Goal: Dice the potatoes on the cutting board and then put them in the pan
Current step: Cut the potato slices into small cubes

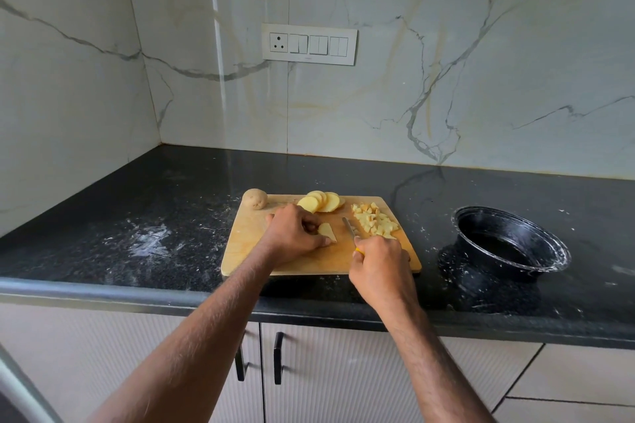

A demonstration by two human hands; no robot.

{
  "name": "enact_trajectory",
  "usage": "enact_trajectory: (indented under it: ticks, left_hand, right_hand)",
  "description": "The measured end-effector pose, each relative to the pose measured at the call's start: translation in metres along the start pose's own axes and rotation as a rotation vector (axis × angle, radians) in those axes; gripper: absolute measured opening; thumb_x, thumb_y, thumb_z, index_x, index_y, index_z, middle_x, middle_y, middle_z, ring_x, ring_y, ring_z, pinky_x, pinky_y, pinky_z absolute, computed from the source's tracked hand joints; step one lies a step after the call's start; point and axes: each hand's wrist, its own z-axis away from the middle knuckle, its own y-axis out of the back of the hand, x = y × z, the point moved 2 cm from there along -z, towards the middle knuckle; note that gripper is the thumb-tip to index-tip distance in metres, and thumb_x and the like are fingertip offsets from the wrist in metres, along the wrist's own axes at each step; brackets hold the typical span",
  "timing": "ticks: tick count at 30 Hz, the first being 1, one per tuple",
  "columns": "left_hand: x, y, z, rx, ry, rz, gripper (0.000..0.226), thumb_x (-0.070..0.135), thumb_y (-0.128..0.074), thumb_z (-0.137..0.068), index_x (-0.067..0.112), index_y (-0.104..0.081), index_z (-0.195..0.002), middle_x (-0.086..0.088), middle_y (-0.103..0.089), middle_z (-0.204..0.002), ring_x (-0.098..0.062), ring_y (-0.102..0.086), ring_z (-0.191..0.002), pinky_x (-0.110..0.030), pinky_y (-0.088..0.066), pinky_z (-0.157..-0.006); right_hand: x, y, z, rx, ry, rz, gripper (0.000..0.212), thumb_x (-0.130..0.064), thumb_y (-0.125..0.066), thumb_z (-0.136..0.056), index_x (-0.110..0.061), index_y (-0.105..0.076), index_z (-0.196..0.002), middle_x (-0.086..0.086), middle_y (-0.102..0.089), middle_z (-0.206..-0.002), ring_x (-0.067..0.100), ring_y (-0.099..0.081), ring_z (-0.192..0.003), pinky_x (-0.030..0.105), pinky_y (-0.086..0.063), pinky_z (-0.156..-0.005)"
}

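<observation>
Potato piece (pixel 326 231) sits mid cutting board (pixel 247 247), my left hand (pixel 295 232) pinching it down. Right hand (pixel 379 259) wrapped round knife (pixel 350 228), blade just beside piece. Diced bits (pixel 375 220) at board's far right, slices (pixel 321 201) behind, whole potato (pixel 254 198) far-left corner. Pan (pixel 512 244) on counter (pixel 137 216), right of board.

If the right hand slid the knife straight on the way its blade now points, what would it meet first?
Probably nothing at once: the right hand aims the small yellow-handled knife up the wooden cutting board; the fanned pale potato slices seem first in line, though depth is unclear.
</observation>
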Motion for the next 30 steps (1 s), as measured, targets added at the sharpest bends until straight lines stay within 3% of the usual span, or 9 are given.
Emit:
enact_trajectory:
  ticks: [5, 12, 19, 26, 30]
  left_hand:
    - [-0.003, -0.001, -0.001, -0.004, 0.009, -0.015, 0.04, 0.046, -0.087, -0.069, 0.023, -0.078, -0.1, 0.019, -0.064, -0.079, -0.006, -0.061, -0.081, -0.047, -0.053, -0.09]
    - [-0.001, -0.002, 0.0, 0.011, -0.004, -0.025, 0.032, 0.044, -0.085, -0.071, 0.025, -0.078, -0.096, 0.018, -0.064, -0.079, -0.008, -0.062, -0.082, -0.047, -0.053, -0.089]
    - [-0.001, -0.003, -0.001, 0.02, -0.007, -0.034, 0.036, 0.043, -0.084, -0.072, 0.021, -0.078, -0.1, 0.012, -0.07, -0.087, -0.009, -0.062, -0.084, -0.045, -0.053, -0.089]
    - [-0.002, -0.004, -0.003, 0.022, 0.006, -0.025, 0.042, 0.042, -0.085, -0.073, 0.019, -0.077, -0.106, 0.009, -0.07, -0.093, -0.011, -0.062, -0.089, -0.047, -0.051, -0.094]
    - [-0.002, -0.005, -0.004, 0.017, -0.004, -0.023, 0.039, 0.04, -0.085, -0.074, 0.019, -0.078, -0.107, 0.012, -0.067, -0.09, -0.01, -0.061, -0.089, -0.047, -0.051, -0.094]
  right_hand:
    - [-0.009, -0.009, 0.002, 0.008, 0.023, -0.118, 0.032, -0.019, -0.065, -0.095, -0.013, -0.068, -0.127, 0.001, -0.073, -0.115, 0.013, -0.07, -0.088, 0.024, -0.059, -0.074]
    - [-0.014, -0.012, -0.001, -0.003, 0.039, -0.115, 0.032, -0.021, -0.064, -0.095, -0.015, -0.069, -0.126, -0.001, -0.073, -0.117, 0.015, -0.068, -0.096, 0.027, -0.059, -0.079]
    - [-0.016, -0.011, -0.001, -0.048, 0.036, -0.102, 0.03, -0.021, -0.065, -0.095, -0.014, -0.07, -0.124, -0.001, -0.071, -0.12, 0.012, -0.068, -0.089, 0.026, -0.06, -0.071]
    - [-0.014, -0.012, -0.008, -0.099, 0.001, -0.105, 0.024, -0.022, -0.064, -0.096, -0.013, -0.073, -0.116, -0.002, -0.07, -0.121, 0.011, -0.067, -0.085, 0.01, -0.038, -0.055]
    - [-0.011, -0.017, -0.01, -0.11, 0.0, -0.104, 0.023, -0.023, -0.063, -0.096, -0.013, -0.073, -0.114, -0.002, -0.068, -0.124, 0.013, -0.067, -0.098, 0.007, -0.034, -0.056]
